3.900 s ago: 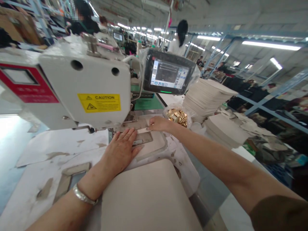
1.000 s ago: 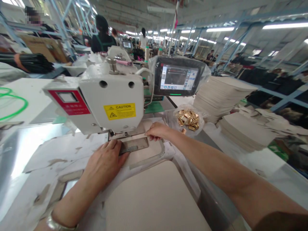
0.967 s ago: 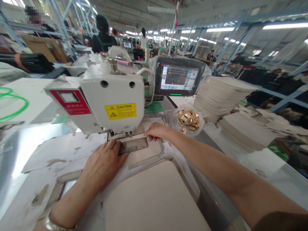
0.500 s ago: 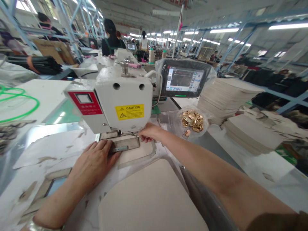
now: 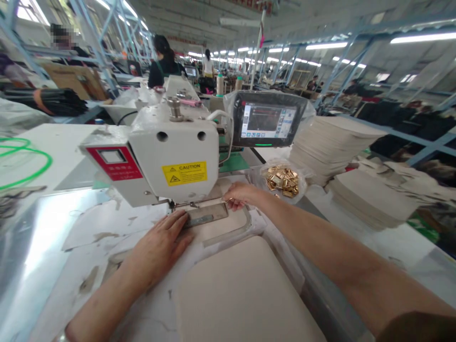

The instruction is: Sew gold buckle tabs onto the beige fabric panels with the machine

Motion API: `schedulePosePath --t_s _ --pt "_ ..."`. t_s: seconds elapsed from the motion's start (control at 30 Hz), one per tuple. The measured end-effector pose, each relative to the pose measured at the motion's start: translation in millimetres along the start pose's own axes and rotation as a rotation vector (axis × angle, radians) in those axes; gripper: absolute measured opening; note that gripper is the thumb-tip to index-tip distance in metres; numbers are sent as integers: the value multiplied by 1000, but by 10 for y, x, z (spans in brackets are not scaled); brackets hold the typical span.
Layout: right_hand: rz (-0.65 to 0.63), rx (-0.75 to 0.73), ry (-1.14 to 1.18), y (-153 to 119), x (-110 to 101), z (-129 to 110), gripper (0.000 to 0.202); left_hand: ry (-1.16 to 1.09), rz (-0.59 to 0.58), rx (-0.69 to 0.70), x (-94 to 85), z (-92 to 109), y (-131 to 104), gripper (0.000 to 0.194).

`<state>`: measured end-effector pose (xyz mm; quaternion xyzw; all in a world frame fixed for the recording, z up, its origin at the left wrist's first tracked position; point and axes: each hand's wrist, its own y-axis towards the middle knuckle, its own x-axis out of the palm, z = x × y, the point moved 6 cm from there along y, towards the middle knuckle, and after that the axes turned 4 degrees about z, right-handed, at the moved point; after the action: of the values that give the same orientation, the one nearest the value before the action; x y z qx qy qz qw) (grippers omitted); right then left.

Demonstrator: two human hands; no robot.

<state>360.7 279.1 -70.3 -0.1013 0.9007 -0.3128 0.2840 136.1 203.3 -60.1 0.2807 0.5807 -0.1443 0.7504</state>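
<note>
My left hand [image 5: 160,247] lies with outstretched fingers on the left end of a flat metal clamp plate [image 5: 206,216]. Under the plate is a cream panel [image 5: 228,225] with a rounded corner, set in a clear template. At the plate's right end my right hand [image 5: 240,195] is closed in a pinch; a small shiny bit shows at its fingertips, too small to name. Both hands are just below the head of a white sewing machine [image 5: 174,156]. Another cream panel [image 5: 245,294] lies nearer to me, apart from both hands.
Right of the machine, a clear bag of gold metal clasps [image 5: 283,180] sits below a control screen [image 5: 265,118]. Stacks of cream panels [image 5: 331,142] stand farther right. A green cord [image 5: 28,164] lies at the left. Co-workers [image 5: 164,61] are in the background.
Both hands, the clamp plate and the cream panels have shifted right relative to the machine head. The view has turned slightly. The hands keep much the same pose.
</note>
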Motion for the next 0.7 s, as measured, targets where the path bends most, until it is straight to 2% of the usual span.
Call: schedulePosePath --t_s 0.37,0.47,0.57,0.63,0.7 --pt "39 7 53 41 -428 343 15 -23 -22 72 69 271 49 54" --pt "47 5 69 52 -490 401 15 -26 -43 72 91 311 94 53" --pt "52 -11 72 55 -494 411 15 -55 -25 35 38 381 115 47" --pt "49 -23 72 48 -481 403 18 -124 -11 20 -32 525 98 42" --pt "54 -35 81 33 -474 392 24 -211 -46 40 -81 767 59 38"
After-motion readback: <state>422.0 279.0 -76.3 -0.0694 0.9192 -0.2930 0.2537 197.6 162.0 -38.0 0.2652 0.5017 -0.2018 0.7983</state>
